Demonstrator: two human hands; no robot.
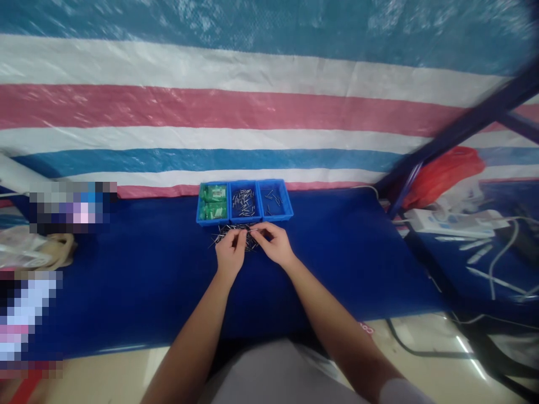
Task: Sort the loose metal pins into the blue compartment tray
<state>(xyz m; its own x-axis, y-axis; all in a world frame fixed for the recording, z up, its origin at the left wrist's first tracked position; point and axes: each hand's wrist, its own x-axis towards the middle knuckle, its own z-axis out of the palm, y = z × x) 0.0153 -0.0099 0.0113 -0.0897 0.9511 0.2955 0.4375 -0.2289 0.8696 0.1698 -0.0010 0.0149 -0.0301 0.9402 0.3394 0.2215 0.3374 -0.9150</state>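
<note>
My left hand (pixel 230 251) and my right hand (pixel 274 242) meet above a loose pile of thin metal pins (pixel 227 229) on the blue tabletop. The fingers of both are pinched together, tip to tip, around what looks like one slender metal pin (pixel 249 230); its ends are mostly hidden. Just beyond the fingertips stand three joined blue bins. Green packets lie in the left bin (pixel 199 216), many short metal pins fill the middle bin (pixel 243 220), and only several pins lie in the right bin (pixel 286 205).
A striped plastic sheet (pixel 252 109) hangs behind the blue table (pixel 337 258). At the right, beyond a dark blue frame post, are a red bag (pixel 446 174), a white power strip (pixel 452 223) and cables. A roll of tape (pixel 63 249) lies at the left edge.
</note>
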